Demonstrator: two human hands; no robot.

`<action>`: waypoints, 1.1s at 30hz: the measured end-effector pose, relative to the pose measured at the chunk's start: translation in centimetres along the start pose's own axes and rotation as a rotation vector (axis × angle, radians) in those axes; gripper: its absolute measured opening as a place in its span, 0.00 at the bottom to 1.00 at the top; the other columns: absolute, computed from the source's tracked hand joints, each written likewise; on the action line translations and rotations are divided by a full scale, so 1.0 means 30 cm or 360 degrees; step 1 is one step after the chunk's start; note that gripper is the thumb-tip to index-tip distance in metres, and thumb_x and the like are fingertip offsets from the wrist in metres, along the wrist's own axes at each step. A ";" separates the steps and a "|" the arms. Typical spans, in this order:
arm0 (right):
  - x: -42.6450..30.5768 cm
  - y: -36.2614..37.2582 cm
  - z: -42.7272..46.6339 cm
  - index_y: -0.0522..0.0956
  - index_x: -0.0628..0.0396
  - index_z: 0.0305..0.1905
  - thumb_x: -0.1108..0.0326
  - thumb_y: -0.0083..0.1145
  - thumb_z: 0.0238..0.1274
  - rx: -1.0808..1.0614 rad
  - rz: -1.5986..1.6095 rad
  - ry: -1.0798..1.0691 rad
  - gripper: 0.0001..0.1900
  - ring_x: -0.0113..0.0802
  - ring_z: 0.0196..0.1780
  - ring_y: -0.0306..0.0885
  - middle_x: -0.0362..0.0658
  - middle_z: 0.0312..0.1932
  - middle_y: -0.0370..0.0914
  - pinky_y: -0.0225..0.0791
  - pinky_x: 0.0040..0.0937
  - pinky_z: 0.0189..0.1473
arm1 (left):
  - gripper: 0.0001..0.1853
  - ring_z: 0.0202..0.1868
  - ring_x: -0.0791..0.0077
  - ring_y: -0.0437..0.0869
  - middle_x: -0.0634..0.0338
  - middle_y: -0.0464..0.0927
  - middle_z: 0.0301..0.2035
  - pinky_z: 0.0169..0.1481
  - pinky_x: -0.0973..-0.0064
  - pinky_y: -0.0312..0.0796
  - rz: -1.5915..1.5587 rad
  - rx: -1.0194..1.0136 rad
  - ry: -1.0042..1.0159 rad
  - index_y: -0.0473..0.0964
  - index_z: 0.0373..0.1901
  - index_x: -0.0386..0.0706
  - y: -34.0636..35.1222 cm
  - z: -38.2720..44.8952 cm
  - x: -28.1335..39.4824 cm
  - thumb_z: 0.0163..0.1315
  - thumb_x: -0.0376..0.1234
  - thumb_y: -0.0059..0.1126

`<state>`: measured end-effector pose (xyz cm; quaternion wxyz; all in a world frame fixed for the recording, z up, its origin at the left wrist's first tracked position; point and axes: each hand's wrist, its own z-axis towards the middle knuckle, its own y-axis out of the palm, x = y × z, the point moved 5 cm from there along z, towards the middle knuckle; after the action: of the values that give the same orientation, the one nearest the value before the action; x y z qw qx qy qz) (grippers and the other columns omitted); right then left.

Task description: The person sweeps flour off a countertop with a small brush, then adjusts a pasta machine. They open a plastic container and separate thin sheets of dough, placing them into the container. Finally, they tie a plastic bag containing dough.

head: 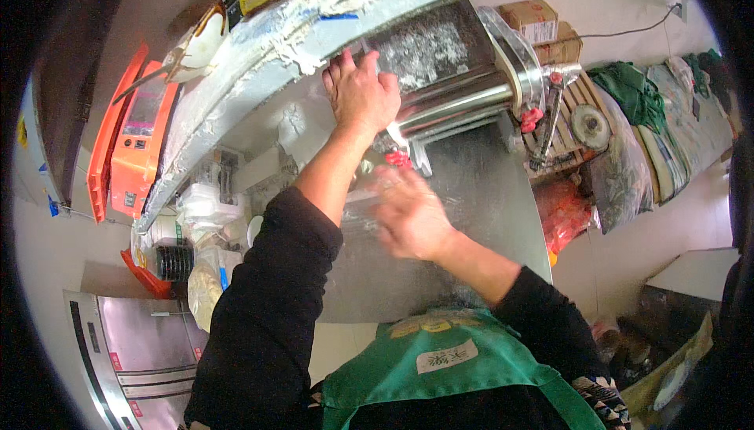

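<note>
Before me stands a dough sheeter with a steel roller (459, 106). Its dark feed plate (433, 47) is dusted with white flour. My left hand (362, 91) lies over the sheeter's left end, thumb apart from the fingers; whether it grips an edge there is hidden. Just below the left red knob (398, 159), my right hand (412, 215) is blurred by motion, its fingers partly curled. Contact between it and the knob cannot be made out. Another red knob (531, 119) sits at the right end of the roller. A smooth metal outfeed plate (483, 194) slopes towards me.
A flour-crusted ledge (283, 29) curves across the far left. Beside it is an orange scale (138, 141). To the right are cardboard boxes (530, 20), a slatted wooden rack (559, 112), a red plastic bag (559, 212) and piled cloths (630, 88). A steel cabinet (147, 336) stands lower left.
</note>
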<state>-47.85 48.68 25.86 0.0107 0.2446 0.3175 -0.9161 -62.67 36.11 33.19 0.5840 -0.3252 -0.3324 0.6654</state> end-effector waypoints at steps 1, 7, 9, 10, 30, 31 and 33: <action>0.012 -0.006 0.006 0.83 0.62 0.40 0.63 0.65 0.41 0.0075 -0.0046 0.0128 0.18 0.52 0.76 0.65 0.56 0.63 0.77 0.52 0.55 0.79 | 0.24 0.72 0.42 0.63 0.38 0.65 0.70 0.77 0.47 0.53 0.0007 -0.0019 -0.0032 0.80 0.59 0.44 0.004 -0.003 -0.002 0.63 0.40 0.52; -0.025 0.044 0.014 0.84 0.57 0.41 0.63 0.61 0.46 -0.0594 0.0058 -0.0209 0.16 0.46 0.70 0.73 0.50 0.55 0.83 0.54 0.51 0.78 | 0.27 0.68 0.40 0.68 0.37 0.70 0.65 0.76 0.49 0.52 -0.0027 0.0038 0.0043 0.78 0.61 0.42 -0.011 -0.008 0.009 0.61 0.42 0.51; 0.010 -0.039 0.024 0.85 0.55 0.37 0.63 0.60 0.47 0.0170 -0.0131 0.0123 0.12 0.42 0.69 0.74 0.46 0.51 0.85 0.54 0.50 0.78 | 0.26 0.67 0.40 0.69 0.38 0.71 0.64 0.76 0.49 0.53 0.0015 -0.0003 -0.0011 0.78 0.60 0.42 -0.012 -0.004 0.005 0.61 0.42 0.51; 0.025 -0.082 0.008 0.85 0.54 0.35 0.63 0.60 0.47 0.0593 -0.0166 0.0321 0.11 0.40 0.68 0.75 0.44 0.49 0.86 0.54 0.50 0.78 | 0.26 0.66 0.40 0.69 0.37 0.71 0.64 0.76 0.49 0.53 0.0013 0.0003 -0.0034 0.78 0.60 0.42 -0.013 -0.004 0.006 0.61 0.41 0.51; -0.009 0.034 -0.009 0.83 0.64 0.48 0.66 0.64 0.41 -0.0250 0.0070 0.0088 0.24 0.54 0.75 0.65 0.55 0.69 0.72 0.54 0.55 0.78 | 0.26 0.71 0.40 0.64 0.35 0.65 0.68 0.76 0.48 0.53 -0.0098 0.0000 -0.0045 0.77 0.61 0.39 -0.026 -0.007 0.008 0.61 0.38 0.53; -0.029 0.065 -0.013 0.82 0.64 0.49 0.66 0.64 0.41 -0.0535 0.0162 -0.0074 0.25 0.54 0.75 0.65 0.55 0.69 0.71 0.53 0.55 0.78 | 0.26 0.71 0.40 0.65 0.36 0.65 0.68 0.76 0.48 0.53 -0.0098 0.0005 -0.0036 0.77 0.61 0.39 -0.027 0.000 0.008 0.61 0.38 0.53; -0.014 0.008 -0.006 0.82 0.63 0.48 0.66 0.64 0.41 0.0011 0.0062 0.0096 0.24 0.53 0.74 0.66 0.54 0.68 0.73 0.53 0.55 0.78 | 0.27 0.71 0.41 0.65 0.36 0.65 0.68 0.76 0.48 0.54 -0.0055 -0.0024 -0.0049 0.77 0.61 0.39 -0.026 -0.004 0.007 0.60 0.38 0.53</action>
<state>-47.35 48.54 25.78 0.0181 0.2782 0.3098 -0.9090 -62.16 36.39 33.76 0.5877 -0.3135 -0.3519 0.6576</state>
